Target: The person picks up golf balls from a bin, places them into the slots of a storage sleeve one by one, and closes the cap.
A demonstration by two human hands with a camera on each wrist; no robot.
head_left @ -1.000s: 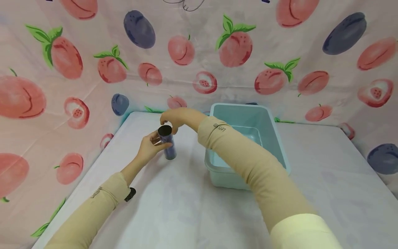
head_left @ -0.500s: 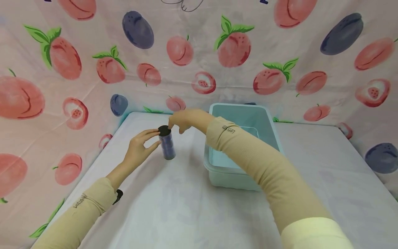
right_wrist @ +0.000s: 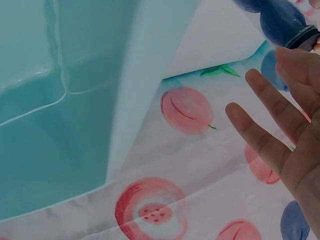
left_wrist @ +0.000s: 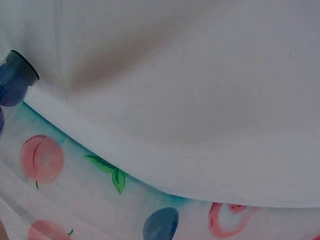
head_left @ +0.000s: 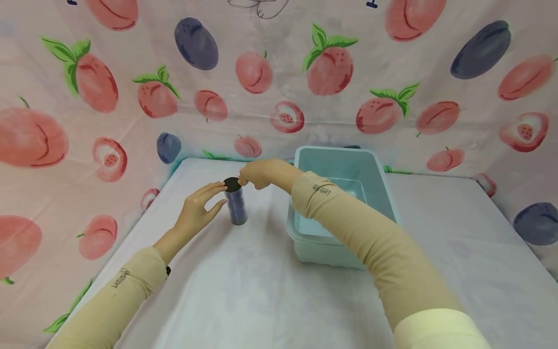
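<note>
A slim blue-purple canister (head_left: pixel 237 206) stands upright on the white table, with a black lid (head_left: pixel 232 184) on top. My left hand (head_left: pixel 194 208) comes from the left, its nearly straight fingers touching the lid's edge and its thumb beside the canister wall. From the right, my right hand (head_left: pixel 271 173) reaches over with its fingertips at the lid's right edge. The right wrist view shows several fingers (right_wrist: pixel 260 137) of it extended, others close by the canister (right_wrist: pixel 282 22). The left wrist view catches only the lower part of the canister (left_wrist: pixel 15 82) at its edge.
A pale blue-green plastic basin (head_left: pixel 324 237) stands right of the canister, partly beneath my right forearm. White cloth covers the table (head_left: pixel 244 291). Behind and to the left hangs a fruit-print cloth (head_left: pixel 270 72). Something small and black (head_left: pixel 167 272) shows at my left cuff.
My left hand has moved from around the canister's side up to its lid, fingers straightening. My right hand has shifted slightly right. The dark top now appears flat; the canister stays in place.
</note>
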